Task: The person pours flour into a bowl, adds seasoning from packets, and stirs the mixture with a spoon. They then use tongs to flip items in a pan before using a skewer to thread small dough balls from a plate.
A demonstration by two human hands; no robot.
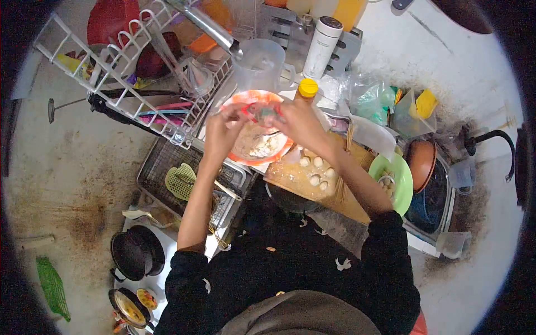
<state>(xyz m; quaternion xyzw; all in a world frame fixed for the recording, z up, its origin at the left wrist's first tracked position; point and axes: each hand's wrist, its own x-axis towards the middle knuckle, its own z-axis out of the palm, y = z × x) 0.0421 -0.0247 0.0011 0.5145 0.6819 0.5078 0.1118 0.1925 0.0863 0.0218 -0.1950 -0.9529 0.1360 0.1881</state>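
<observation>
My left hand (222,131) and my right hand (301,125) are raised close together, fingers closed on opposite ends of a small red-and-green packet (263,113). Its print is too blurred to read. Directly beneath is an orange-rimmed bowl (249,162) containing a pale mixture with a heap of white flour (267,146). A utensil handle seems to rest in the bowl, partly hidden. Below my right forearm, several small round dough balls (318,162) lie on a floured wooden board (286,176).
A clear pitcher (258,64), a yellow-capped bottle (307,87) and a white flask (324,47) stand behind the bowl. A white dish rack (120,84) is at left. A green bowl (403,187) sits right of the board, near the sink (441,215).
</observation>
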